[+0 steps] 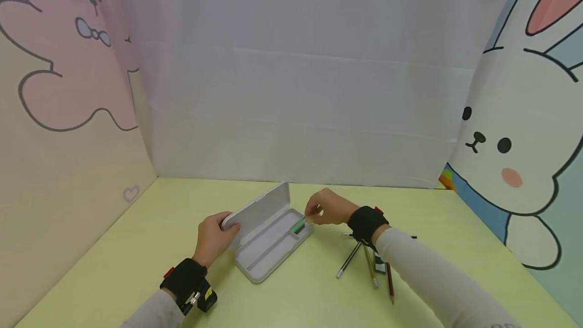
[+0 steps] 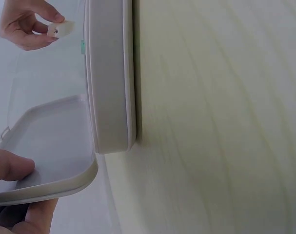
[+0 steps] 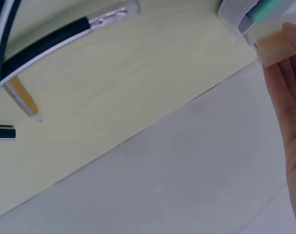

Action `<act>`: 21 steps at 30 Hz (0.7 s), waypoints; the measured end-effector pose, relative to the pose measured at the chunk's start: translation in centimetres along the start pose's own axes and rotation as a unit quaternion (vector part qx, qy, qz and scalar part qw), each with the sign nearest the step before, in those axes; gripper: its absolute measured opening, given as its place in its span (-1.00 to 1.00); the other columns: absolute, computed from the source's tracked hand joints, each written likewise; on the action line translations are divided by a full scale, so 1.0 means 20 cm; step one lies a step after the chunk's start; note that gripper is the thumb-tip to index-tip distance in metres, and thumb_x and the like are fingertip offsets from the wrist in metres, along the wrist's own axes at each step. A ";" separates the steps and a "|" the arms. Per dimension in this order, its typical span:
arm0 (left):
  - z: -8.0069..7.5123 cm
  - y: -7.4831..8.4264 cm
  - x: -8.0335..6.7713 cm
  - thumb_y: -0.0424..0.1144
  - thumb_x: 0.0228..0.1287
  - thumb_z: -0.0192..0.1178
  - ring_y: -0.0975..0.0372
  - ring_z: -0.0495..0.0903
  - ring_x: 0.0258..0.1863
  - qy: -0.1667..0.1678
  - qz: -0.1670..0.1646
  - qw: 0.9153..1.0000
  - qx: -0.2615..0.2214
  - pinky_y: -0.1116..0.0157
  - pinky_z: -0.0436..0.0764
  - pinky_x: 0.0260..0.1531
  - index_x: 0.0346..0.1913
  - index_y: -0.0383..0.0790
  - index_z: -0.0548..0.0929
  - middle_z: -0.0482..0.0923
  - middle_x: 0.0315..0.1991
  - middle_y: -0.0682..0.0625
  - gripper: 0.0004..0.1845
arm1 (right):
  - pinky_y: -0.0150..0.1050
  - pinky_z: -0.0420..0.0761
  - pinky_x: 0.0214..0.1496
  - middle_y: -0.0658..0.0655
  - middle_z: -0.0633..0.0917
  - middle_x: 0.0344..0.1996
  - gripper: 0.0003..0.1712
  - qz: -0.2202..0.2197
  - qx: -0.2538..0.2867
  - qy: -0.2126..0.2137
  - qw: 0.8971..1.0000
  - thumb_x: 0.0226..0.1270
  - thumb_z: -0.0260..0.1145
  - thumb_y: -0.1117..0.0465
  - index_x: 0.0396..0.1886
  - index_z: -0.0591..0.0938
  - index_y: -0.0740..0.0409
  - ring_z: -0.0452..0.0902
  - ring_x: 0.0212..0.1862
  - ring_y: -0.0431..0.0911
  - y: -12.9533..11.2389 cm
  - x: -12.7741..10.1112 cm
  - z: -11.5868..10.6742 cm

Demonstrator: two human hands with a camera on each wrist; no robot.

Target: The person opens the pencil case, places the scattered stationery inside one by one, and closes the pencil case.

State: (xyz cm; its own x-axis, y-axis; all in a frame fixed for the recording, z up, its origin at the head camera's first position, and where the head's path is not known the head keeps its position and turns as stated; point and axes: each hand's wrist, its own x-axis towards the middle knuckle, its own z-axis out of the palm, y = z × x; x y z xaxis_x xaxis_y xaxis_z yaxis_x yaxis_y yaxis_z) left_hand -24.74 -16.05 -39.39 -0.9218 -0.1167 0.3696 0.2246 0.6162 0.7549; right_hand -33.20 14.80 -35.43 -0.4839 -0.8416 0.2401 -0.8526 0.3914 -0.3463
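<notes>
The left hand (image 1: 216, 237) grips the raised lid (image 1: 264, 211) of a pale pencil case (image 1: 268, 262) near the lid's left end. Its fingers are clamped on that edge, with the thumb against the inner face and other fingers behind the outer face.

The case lies open on the yellow desk (image 1: 291, 302), set slantwise, with its farther end toward the desk's far edge. The lid stands up along its far-left long side. Inside the tray are narrow compartments; a green piece (image 1: 297, 226) sits near the end by the right hand (image 1: 330, 206).

The right hand pinches a small pale block (image 2: 64, 29) between thumb and fingertips, clamped closely on it. The block is at the case's far-right corner; whether it touches the rim I cannot tell.

To the right of the case, under and around the right forearm, lie a dark pencil (image 1: 349, 261), a yellowish pencil (image 1: 370, 267) and a reddish-brown pencil (image 1: 390, 285). A small dark-and-white item (image 1: 379, 265) beside them is partly hidden by the arm.
</notes>
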 end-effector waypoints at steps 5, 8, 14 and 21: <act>0.00 0.00 0.00 -0.42 0.06 0.27 0.04 0.70 -0.32 0.003 0.002 1.000 0.005 0.23 0.64 -0.36 -0.22 -0.38 0.72 0.73 -0.27 -0.27 -0.81 | -0.41 0.63 -0.09 0.07 0.75 -0.36 -0.92 -0.005 -0.010 -0.012 1.000 0.19 0.36 0.34 -0.32 0.74 0.17 0.68 -0.24 -0.15 -0.04 0.05 0.03; 0.00 0.00 0.00 -0.42 0.05 0.28 0.03 0.70 -0.32 0.002 0.001 1.000 0.005 0.19 0.66 -0.33 -0.22 -0.39 0.72 0.73 -0.26 -0.27 -0.80 | -0.41 0.63 -0.11 0.08 0.75 -0.37 -0.90 -0.011 -0.025 -0.020 0.999 0.16 0.36 0.38 -0.33 0.74 0.18 0.67 -0.25 -0.14 -0.05 0.07 0.04; 0.01 -0.01 0.00 -0.41 0.05 0.28 0.04 0.70 -0.32 0.000 0.003 1.000 0.006 0.14 0.67 -0.32 -0.22 -0.39 0.72 0.72 -0.26 -0.27 -0.80 | -0.39 0.62 -0.13 0.08 0.74 -0.39 -0.81 -0.015 -0.046 -0.037 0.998 0.10 0.31 0.49 -0.35 0.75 0.20 0.64 -0.28 -0.13 -0.07 0.10 0.05; 0.01 -0.02 0.01 -0.42 0.05 0.29 0.04 0.71 -0.31 0.001 0.001 1.000 0.005 0.12 0.68 -0.30 -0.22 -0.40 0.72 0.72 -0.25 -0.28 -0.80 | -0.46 0.60 -0.12 0.04 0.74 -0.39 -0.73 -0.015 -0.056 -0.052 0.997 0.10 0.23 0.53 -0.38 0.76 0.15 0.64 -0.26 -0.19 -0.07 0.12 0.08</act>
State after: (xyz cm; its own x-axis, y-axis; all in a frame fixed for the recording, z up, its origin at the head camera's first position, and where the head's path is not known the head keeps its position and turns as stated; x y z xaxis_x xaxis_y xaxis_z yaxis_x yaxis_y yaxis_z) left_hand -25.10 -16.11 -39.80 -0.9209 -0.1165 0.3720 0.2237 0.6236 0.7491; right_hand -32.92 11.63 -35.81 -0.4392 -0.8854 0.1520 -0.8862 0.3992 -0.2352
